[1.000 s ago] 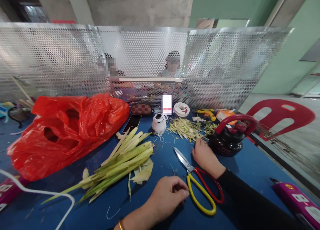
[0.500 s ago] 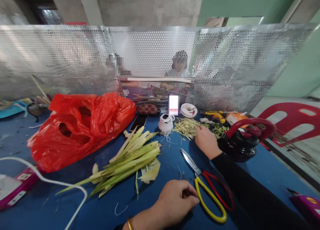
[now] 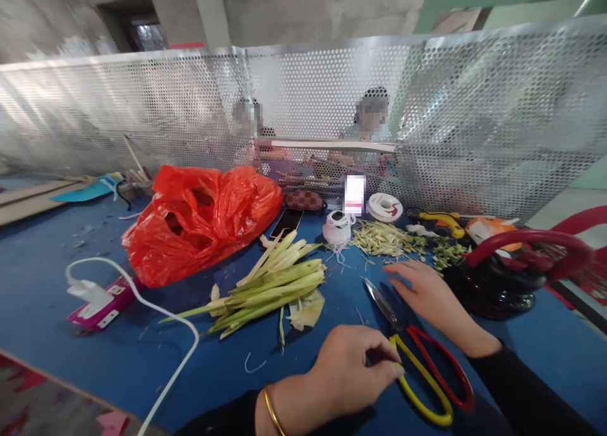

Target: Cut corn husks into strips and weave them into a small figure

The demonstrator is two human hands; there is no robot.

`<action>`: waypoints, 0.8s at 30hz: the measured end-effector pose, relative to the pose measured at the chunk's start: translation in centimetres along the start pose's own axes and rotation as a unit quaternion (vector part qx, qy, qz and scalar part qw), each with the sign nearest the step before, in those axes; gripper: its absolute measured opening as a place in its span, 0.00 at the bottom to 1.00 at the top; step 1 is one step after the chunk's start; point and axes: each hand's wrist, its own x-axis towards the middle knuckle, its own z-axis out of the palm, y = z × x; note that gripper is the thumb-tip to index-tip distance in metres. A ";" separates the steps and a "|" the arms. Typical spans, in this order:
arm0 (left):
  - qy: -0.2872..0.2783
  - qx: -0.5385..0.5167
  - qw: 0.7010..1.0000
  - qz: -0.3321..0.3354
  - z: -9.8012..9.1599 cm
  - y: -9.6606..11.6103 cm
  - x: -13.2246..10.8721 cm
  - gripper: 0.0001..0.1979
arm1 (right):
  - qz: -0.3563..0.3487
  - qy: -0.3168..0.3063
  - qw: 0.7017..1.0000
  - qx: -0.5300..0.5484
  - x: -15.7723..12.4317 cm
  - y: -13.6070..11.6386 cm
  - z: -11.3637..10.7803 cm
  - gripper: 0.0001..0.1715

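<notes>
Blue tabletop (image 3: pixel 57 233), perforated metal screen (image 3: pixel 142 107) behind; left fingers (image 3: pixel 384 366) curled by scissors (image 3: pixel 397 325), right fingers (image 3: pixel 403 278) released.

Left hand (image 3: pixel 351 373) pinch unclear; red chair (image 3: pixel 590 219) cut off at rt edge.

The blue worktop (image 3: pixel 52 240) is free at the far left. A white cable (image 3: pixel 187 325) crosses the near part. The red bag (image 3: pixel 199 218), green stalks (image 3: pixel 272 281) and scissors (image 3: pixel 420 363) fill the middle. A black pot (image 3: pixel 497 290) blocks the right side and a perforated screen (image 3: pixel 332 107) closes the back.
</notes>
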 end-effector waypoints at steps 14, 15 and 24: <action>0.140 0.357 0.923 -0.027 -6.7 0.0 0.6 0.10 | -0.012 0.075 0.992 0.099 -6.0 -4.5 0.0 0.14; 0.130 0.345 0.930 -0.012 -6.7 0.6 0.5 0.09 | -0.012 0.074 0.989 0.126 -6.0 -4.8 -0.1 0.14; -0.062 -0.213 0.975 -0.018 -7.3 4.8 1.8 0.12 | 0.188 0.071 0.803 0.561 -6.2 -5.7 -0.8 0.23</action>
